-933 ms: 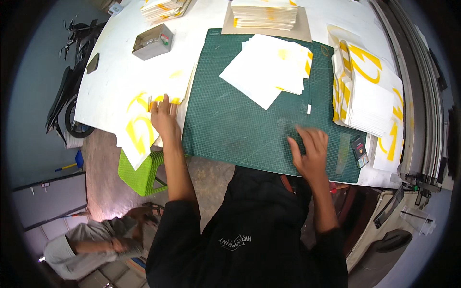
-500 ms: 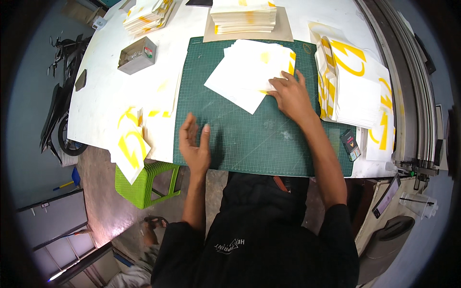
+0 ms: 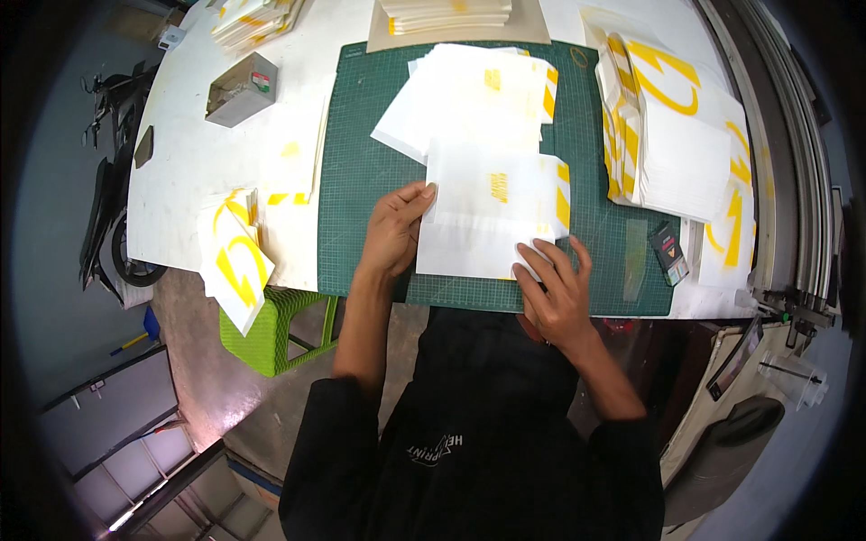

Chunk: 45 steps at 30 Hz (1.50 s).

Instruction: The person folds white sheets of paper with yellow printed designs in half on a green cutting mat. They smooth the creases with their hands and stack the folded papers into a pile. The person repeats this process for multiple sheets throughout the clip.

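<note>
A white paper sheet with yellow print and a yellow-striped right edge lies over the near part of the green cutting mat. My left hand pinches its left edge between thumb and fingers. At the lower right corner, my right hand rests with its fingers spread over the edge, the tips touching the paper. Just beyond lies a loose, fanned pile of similar sheets, which the near sheet partly overlaps.
Folded yellow-and-white paper stacks lie to the right, far back and at the left edge. An open grey box stands at left. A small black box sits beside the mat. Below the table is a green stool.
A sheet has come off the pile toward me with my right hand. My left hand, free before, has risen and closed on its left edge. A foot on the floor is gone from view.
</note>
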{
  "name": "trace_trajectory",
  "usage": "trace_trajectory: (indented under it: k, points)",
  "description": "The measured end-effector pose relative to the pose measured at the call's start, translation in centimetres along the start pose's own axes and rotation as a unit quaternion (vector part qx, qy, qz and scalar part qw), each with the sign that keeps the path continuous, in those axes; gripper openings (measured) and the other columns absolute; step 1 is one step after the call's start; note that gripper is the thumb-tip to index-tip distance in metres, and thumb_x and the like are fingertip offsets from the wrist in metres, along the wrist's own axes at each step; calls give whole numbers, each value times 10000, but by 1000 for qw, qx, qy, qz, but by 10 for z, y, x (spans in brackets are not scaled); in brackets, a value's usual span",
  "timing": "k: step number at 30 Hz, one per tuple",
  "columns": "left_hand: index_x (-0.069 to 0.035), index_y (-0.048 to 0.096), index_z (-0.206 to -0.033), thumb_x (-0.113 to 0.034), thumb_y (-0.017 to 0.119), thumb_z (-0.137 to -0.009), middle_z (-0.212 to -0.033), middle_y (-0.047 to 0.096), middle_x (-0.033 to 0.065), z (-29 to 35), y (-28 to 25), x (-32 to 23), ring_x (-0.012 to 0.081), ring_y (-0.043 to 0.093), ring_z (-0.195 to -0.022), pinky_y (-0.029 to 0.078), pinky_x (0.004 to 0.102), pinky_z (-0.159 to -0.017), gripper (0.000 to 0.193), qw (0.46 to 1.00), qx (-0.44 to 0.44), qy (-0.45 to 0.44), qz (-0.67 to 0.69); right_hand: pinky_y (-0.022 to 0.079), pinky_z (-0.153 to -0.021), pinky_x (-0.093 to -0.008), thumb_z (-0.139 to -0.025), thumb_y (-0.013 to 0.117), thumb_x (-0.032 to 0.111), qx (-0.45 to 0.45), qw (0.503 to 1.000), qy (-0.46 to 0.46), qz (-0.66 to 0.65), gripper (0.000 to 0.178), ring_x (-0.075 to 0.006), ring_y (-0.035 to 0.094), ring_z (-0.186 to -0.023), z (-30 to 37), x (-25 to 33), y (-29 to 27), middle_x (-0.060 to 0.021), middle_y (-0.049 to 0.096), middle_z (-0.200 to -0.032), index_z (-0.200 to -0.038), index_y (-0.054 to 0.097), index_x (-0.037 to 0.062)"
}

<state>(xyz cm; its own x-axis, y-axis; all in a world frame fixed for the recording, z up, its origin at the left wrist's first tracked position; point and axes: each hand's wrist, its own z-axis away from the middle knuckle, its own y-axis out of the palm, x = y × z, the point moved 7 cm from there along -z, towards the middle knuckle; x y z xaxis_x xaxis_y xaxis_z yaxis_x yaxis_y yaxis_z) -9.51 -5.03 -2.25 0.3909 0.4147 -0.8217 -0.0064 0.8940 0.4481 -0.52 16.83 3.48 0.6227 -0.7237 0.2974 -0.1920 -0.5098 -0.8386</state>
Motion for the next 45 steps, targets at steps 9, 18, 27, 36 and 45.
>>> trace_trajectory:
  k: [9,18,27,36,45]
  points:
    - [42,677,-1179,-168,563,-1080,-1035,744,81,18,20,1,104,695,-868,565,257,-773,258,1000,-14,13,-5,444,-1120,-468,-949,627,5,-180,819,358,-411,582,-366,531,-1369,50,-78,-10,-245,527,-1478,-1496,437,-48]
    - [21,658,-1168,-135,560,-1075,-1051,751,98,21,16,-4,115,717,-888,580,257,-785,206,998,-19,43,34,550,-918,-326,-1032,631,79,-176,578,407,-685,324,-161,671,-1075,33,-87,22,-159,698,-1187,-1309,571,-78]
    - [36,671,-1145,-133,559,-1079,-1011,755,91,20,17,-2,110,703,-848,562,250,-757,214,998,-36,46,-3,518,-740,-213,-963,723,6,-211,634,420,-614,153,-76,662,-862,26,-88,6,-75,725,-987,-1094,662,-46]
    - [72,694,-1181,-107,623,-1055,-946,751,61,31,17,2,59,644,-817,507,214,-730,229,955,-41,130,-264,473,-796,-231,-973,705,20,-159,652,386,-632,96,-60,618,-871,53,-105,-14,-50,699,-970,-1042,641,1]
    - [85,632,-1252,109,643,-947,-998,755,85,29,35,22,80,686,-868,535,216,-766,306,978,71,45,-191,474,-1043,-361,-963,658,43,-12,633,378,-675,448,-202,626,-1203,79,-77,0,-125,655,-1301,-1384,539,-52]
